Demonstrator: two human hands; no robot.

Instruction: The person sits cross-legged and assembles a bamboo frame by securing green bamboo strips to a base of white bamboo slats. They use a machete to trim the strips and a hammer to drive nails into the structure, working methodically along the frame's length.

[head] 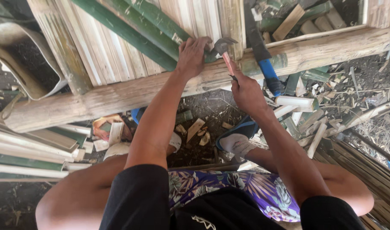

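- The claw hammer [224, 47] has its metal head raised just above the thick horizontal bamboo pole [118, 96], beside the lower end of a green bamboo strip [131, 32].
- The right hand [246, 91] is closed around the hammer's reddish handle, low on the grip.
- The left hand [193, 55] rests on the pole with fingers curled over the end of the green strip, just left of the hammer head; whether it pinches anything small I cannot tell.
- Pale split bamboo slats [114, 51] stand side by side behind the pole.
- A blue-handled tool [263, 55] leans against the pole just right of the hammer.
- Below, on the ground, lie bamboo offcuts [297, 110] and chips around the person's sandalled feet.
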